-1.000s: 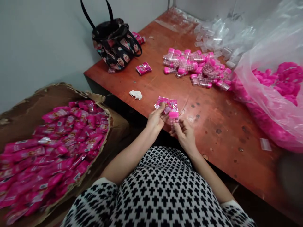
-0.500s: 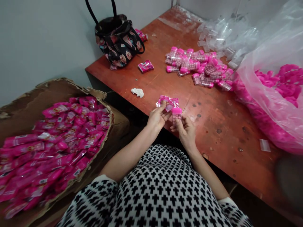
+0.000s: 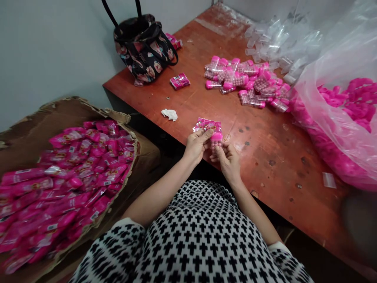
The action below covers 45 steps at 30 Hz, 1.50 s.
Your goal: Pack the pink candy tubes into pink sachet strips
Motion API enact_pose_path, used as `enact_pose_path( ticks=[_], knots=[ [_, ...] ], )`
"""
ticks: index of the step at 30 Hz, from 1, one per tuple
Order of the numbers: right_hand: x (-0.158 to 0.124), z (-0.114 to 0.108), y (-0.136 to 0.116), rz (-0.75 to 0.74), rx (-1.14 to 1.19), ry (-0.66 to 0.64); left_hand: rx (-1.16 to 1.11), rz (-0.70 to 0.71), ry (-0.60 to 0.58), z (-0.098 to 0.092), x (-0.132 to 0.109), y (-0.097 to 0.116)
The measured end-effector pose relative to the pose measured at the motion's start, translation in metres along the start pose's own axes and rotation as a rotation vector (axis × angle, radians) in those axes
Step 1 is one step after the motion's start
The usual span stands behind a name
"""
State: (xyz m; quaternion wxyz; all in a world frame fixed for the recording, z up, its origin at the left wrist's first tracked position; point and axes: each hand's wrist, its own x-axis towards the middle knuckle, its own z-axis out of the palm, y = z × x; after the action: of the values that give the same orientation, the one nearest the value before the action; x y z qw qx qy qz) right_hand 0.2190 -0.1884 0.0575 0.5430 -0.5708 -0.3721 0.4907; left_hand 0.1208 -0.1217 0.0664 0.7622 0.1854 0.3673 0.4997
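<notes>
A small clear bottle (image 3: 216,137) with a pink cap and pink beads inside is held between my two hands at the table's near edge, cap pointing away from me. My left hand (image 3: 196,146) is closed, its thumb and fingers at the cap's left side. Around the bottle's lower part, the fingers of my right hand (image 3: 229,159) are closed. Shiny pink printed wrappers (image 3: 204,123) lie on the table just beyond my left fingertips. A thin rubber band (image 3: 226,136) rests right of the cap.
Filled pink-capped bottles (image 3: 247,80) are heaped farther back on the red-brown table (image 3: 265,137). Clear empty tubes (image 3: 273,43) lie behind them, beside a plastic bag of pink caps (image 3: 332,129). A carton (image 3: 132,157) of pink wrapped packs stands left, below a floral handbag (image 3: 147,55).
My left hand has shifted from the wrappers onto the bottle's cap. The bottle and my right hand have come slightly left. The view has turned a little.
</notes>
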Motion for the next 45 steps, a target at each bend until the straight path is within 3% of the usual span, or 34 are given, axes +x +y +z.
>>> enact_pose_path(
  ticks=[3,8,14,17,22,28,34,41,45],
  knots=[
    [0.001,-0.001,0.004,-0.054,-0.008,0.010,0.021,0.009,-0.062,-0.001,0.000,0.000],
    [0.003,-0.003,0.010,-0.148,-0.095,0.054,0.044,-0.098,-0.071,-0.002,0.002,-0.001],
    [0.009,-0.005,0.004,0.083,0.208,-0.068,0.206,-0.028,-0.078,-0.006,0.004,0.002],
    [0.009,-0.004,0.003,0.109,0.248,-0.078,0.297,0.043,-0.055,-0.007,0.004,0.004],
    [0.004,-0.001,0.004,-0.019,0.085,0.005,0.222,-0.015,-0.091,-0.005,0.002,0.006],
    [0.009,-0.001,0.008,0.037,0.176,-0.069,0.267,-0.079,-0.138,-0.004,0.000,0.012],
    [0.009,0.003,0.006,-0.056,0.132,0.045,0.193,-0.023,-0.027,-0.003,-0.005,0.005],
    [0.013,0.002,0.006,0.048,0.307,0.030,0.261,0.000,-0.022,0.001,-0.014,-0.004],
    [0.010,0.002,0.002,0.041,0.295,0.000,0.153,-0.012,-0.034,-0.001,-0.013,0.000]
  ],
)
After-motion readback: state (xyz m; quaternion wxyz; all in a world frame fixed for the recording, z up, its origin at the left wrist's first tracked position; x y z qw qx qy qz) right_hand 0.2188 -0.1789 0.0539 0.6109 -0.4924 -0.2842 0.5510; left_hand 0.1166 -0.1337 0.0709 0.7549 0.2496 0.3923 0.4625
